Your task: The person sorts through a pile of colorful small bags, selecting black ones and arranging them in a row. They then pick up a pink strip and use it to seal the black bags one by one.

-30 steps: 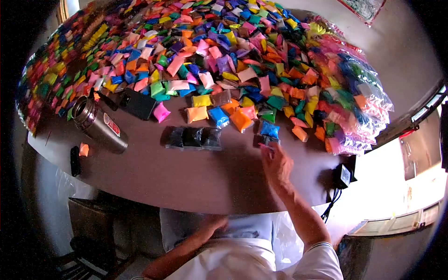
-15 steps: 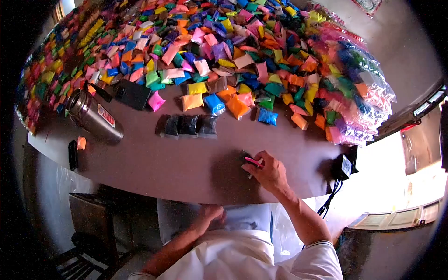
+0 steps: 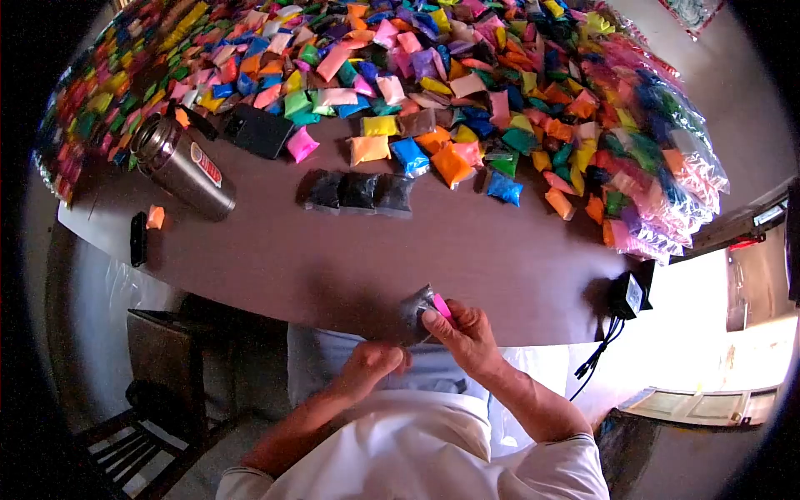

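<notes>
My right hand (image 3: 472, 340) is closed around a small clear packet with dark contents (image 3: 415, 317), pinched between thumb and fingers above the table's front edge. A slim pink object (image 3: 442, 307) sticks up from the same grip; its kind cannot be made out. Just left of and below the packet is my left hand (image 3: 372, 367), fingers curled in, with nothing visible in it. Farther in on the brown table (image 3: 275, 267), several dark packets (image 3: 358, 192) lie side by side in a row.
A large heap of colourful packets (image 3: 417, 62) covers the back of the table. At left stand a tilted-looking steel flask (image 3: 187, 171), a black flat object (image 3: 257, 132), an orange piece (image 3: 155, 217) and a black stick-like item (image 3: 138, 239). A black box with cables (image 3: 627, 296) sits at right.
My right hand has lifted the dark packet off the table and brought it nearer my body, along with the pink object. My left hand has risen from my lap towards it.
</notes>
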